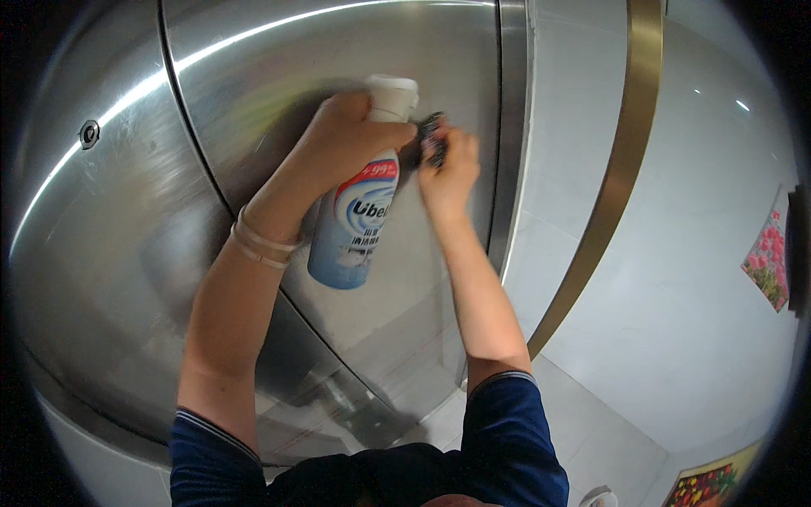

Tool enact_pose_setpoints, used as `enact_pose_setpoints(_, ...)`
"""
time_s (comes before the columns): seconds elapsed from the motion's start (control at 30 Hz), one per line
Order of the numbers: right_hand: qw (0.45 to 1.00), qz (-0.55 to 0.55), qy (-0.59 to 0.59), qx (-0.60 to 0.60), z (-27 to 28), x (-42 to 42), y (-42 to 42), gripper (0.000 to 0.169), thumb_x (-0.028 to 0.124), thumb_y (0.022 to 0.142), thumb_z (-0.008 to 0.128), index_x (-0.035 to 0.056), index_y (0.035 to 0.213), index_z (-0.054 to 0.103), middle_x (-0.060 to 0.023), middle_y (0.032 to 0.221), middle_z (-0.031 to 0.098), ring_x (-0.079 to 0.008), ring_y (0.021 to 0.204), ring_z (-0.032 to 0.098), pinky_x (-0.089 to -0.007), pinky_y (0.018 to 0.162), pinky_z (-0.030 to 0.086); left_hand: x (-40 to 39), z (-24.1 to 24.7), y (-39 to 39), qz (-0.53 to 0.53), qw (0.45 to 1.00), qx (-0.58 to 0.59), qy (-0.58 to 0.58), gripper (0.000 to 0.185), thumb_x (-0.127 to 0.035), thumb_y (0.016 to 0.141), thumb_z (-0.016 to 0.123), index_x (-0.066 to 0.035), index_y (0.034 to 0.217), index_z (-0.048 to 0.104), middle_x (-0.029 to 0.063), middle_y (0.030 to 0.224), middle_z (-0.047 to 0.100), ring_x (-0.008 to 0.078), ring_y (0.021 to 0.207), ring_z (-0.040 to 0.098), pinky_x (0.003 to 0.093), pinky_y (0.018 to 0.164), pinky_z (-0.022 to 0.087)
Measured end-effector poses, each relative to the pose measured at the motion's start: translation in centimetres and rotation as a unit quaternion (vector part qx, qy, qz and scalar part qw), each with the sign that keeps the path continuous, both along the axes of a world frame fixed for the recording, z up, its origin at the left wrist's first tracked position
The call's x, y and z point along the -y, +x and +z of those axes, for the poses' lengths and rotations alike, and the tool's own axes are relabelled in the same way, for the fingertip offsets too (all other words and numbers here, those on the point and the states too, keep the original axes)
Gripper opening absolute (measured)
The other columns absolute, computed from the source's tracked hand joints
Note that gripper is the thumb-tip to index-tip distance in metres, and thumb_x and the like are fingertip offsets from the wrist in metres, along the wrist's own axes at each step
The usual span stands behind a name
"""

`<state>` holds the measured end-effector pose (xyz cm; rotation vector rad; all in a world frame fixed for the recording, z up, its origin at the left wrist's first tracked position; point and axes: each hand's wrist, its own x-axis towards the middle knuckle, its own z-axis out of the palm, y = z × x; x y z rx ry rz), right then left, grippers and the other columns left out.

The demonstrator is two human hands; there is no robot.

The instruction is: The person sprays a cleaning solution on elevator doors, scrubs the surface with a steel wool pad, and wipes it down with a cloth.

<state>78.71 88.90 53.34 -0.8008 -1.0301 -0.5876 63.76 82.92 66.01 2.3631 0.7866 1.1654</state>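
A blue and white spray bottle (355, 234) with a white top is gripped around its neck by my left hand (355, 130). It hangs tilted in front of brushed stainless steel doors (405, 272). Just right of the bottle's neck, my right hand (451, 165) pinches a dark scouring pad (434, 136), somewhat blurred, at the steel surface. Two light bands (263, 247) circle my left wrist.
A dark vertical seam (196, 133) divides the steel panels, and a round lock (89, 134) sits at the far left. Along the right runs a steel frame (512, 127), then a white tiled wall (576, 95) with a gold-coloured trim strip (624, 171). Pale floor tiles (589, 405) show below.
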Motion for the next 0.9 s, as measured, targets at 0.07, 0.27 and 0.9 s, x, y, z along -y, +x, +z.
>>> enact_pose_setpoints(0.07, 0.998, -0.010, 0.009, 0.063, -0.8, 0.4, -2.0, 0.038, -0.005, 0.075, 0.067, 0.0071, 0.111, 0.062, -0.0145, 0.095, 0.059, -0.0332, 0.088, 0.060, -0.0420, 0.077, 0.051, 2.8, -0.8, -1.3, -0.019, 0.998, 0.061, 0.001, 0.027, -0.021, 0.081, 0.073, 0.004, 0.089, 0.069, 0.0043, 0.074, 0.067, 0.0099, 0.067, 0.060, 0.0292, 0.060, 0.048)
enact_pose_setpoints(0.27, 0.999, -0.002, -0.030, -0.044, 0.6, 0.5, 0.9, 0.032, -0.008, 0.070, 0.066, 0.0036, 0.100, 0.063, -0.0128, 0.095, 0.061, -0.0311, 0.087, 0.060, -0.0379, 0.077, 0.052, 10.7, -7.3, -7.0, -0.063, 0.976, 0.201, -0.052, 0.028, -0.011, 0.089, 0.068, 0.001, 0.114, 0.063, 0.0065, 0.090, 0.067, 0.0091, 0.076, 0.060, 0.0272, 0.062, 0.049)
enact_pose_setpoints(0.9, 0.999, -0.023, -0.026, 0.040, 1.0, 0.0, -0.1, 0.035, -0.005, 0.071, 0.067, 0.0058, 0.104, 0.062, -0.0142, 0.097, 0.061, -0.0333, 0.087, 0.061, -0.0403, 0.074, 0.052, 14.7, -19.2, -20.4, -0.033, 0.967, 0.195, -0.163, 0.057, 0.003, 0.080, 0.058, 0.008, 0.135, 0.046, 0.0231, 0.117, 0.059, 0.0227, 0.094, 0.064, 0.0344, 0.077, 0.056)
